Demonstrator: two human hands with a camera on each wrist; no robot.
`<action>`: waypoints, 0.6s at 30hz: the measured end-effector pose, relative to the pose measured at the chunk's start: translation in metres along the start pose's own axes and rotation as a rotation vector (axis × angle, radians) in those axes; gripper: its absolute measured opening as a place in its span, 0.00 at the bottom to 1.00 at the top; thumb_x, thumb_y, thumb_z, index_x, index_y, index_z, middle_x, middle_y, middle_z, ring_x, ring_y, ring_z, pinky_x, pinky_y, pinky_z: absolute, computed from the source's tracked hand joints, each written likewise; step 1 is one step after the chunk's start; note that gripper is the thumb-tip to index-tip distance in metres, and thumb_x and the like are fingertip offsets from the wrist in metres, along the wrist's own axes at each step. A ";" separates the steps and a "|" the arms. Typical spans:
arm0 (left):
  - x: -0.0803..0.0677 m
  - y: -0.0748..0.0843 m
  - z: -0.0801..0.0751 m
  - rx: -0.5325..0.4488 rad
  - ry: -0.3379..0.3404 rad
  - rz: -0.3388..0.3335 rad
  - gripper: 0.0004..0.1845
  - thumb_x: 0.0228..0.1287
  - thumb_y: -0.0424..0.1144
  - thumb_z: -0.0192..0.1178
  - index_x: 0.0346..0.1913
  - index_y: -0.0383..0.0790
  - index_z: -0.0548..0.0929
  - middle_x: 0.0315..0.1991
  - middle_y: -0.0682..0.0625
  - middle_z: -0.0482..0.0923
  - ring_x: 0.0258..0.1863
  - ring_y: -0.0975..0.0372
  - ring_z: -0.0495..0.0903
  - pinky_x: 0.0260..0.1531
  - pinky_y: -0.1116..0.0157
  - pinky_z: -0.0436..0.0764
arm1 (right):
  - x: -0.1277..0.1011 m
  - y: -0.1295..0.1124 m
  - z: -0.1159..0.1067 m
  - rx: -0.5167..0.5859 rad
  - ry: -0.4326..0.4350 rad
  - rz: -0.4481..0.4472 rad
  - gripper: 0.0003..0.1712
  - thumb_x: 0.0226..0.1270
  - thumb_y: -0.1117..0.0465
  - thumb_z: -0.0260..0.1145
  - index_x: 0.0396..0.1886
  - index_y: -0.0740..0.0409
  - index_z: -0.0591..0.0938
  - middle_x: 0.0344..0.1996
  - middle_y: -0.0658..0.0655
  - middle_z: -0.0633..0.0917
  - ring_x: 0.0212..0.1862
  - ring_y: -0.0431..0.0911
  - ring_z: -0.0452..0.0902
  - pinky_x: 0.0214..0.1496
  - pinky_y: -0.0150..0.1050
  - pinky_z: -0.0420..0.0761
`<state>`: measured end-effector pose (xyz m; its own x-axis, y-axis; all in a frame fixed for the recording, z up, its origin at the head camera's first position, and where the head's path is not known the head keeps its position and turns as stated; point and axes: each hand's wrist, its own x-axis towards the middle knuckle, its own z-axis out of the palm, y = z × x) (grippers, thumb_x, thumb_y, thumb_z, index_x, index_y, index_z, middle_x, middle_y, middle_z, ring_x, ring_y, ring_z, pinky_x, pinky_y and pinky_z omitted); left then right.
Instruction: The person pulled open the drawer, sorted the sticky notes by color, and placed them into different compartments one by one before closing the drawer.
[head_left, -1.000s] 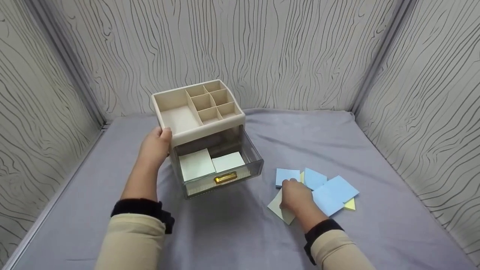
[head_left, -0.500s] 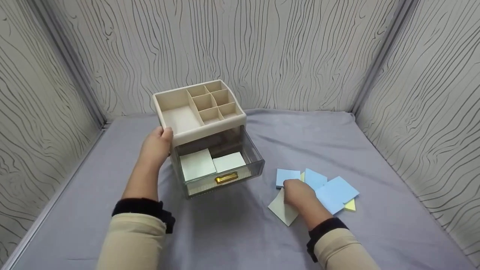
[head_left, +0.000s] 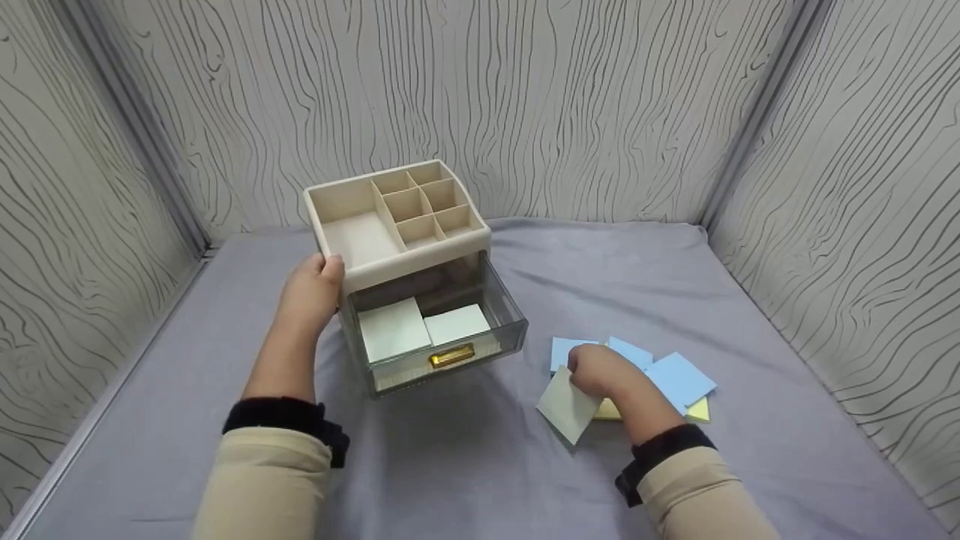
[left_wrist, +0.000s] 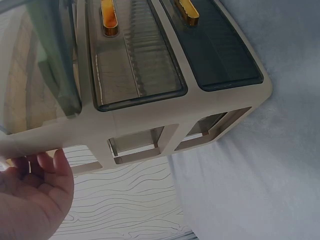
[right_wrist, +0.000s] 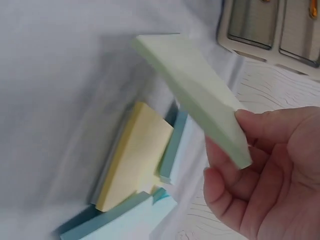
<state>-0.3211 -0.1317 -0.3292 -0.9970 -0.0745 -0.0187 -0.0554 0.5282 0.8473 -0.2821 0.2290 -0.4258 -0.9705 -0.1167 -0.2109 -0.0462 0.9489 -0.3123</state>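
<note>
My left hand [head_left: 307, 296] grips the left edge of a cream desktop organizer [head_left: 420, 259], its fingers hooked at a side opening in the left wrist view. The organizer's top smoky clear drawer [head_left: 508, 304] is pulled out, with a gold handle [head_left: 452, 355]. Two stacks of pale sticky notes, a larger one [head_left: 394, 330] and a smaller one [head_left: 457, 324], lie inside. Pinched between thumb and fingers of my right hand [head_left: 607, 371] is a pale green sticky note pad [right_wrist: 195, 90], tilted and raised over the other pads.
Blue sticky note pads [head_left: 680, 381] and yellow pads [right_wrist: 140, 155] lie loosely piled on the grey cloth [head_left: 765, 322] under my right hand. Two lower drawers [left_wrist: 137, 55] of the organizer are closed. Wood-patterned panels [head_left: 510, 97] wall the table at back and sides.
My right hand has lifted the green pad and tilted it up, baring a yellow pad beneath. My left hand and the organizer have stayed in place.
</note>
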 end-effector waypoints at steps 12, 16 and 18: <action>-0.001 -0.001 -0.001 -0.010 -0.006 0.006 0.18 0.70 0.48 0.32 0.41 0.37 0.66 0.35 0.43 0.67 0.36 0.55 0.68 0.38 0.62 0.70 | -0.009 -0.002 -0.047 0.135 0.080 0.016 0.06 0.60 0.66 0.55 0.29 0.65 0.76 0.27 0.58 0.78 0.29 0.47 0.73 0.29 0.40 0.74; -0.001 0.000 0.000 -0.019 -0.008 0.001 0.18 0.70 0.48 0.32 0.43 0.37 0.66 0.38 0.43 0.68 0.39 0.54 0.68 0.41 0.60 0.72 | -0.011 -0.010 -0.069 0.158 0.169 0.004 0.08 0.63 0.65 0.52 0.33 0.66 0.75 0.30 0.60 0.77 0.31 0.49 0.71 0.32 0.42 0.73; -0.001 0.000 0.000 -0.015 -0.006 -0.002 0.19 0.70 0.48 0.32 0.44 0.36 0.67 0.39 0.42 0.68 0.40 0.53 0.68 0.43 0.59 0.72 | -0.013 -0.015 -0.077 0.178 0.222 0.006 0.10 0.64 0.64 0.52 0.37 0.67 0.75 0.34 0.62 0.78 0.35 0.51 0.72 0.36 0.44 0.73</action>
<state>-0.3205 -0.1314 -0.3294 -0.9973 -0.0698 -0.0234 -0.0561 0.5149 0.8554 -0.2870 0.2388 -0.3469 -0.9996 -0.0251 -0.0113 -0.0167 0.8809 -0.4731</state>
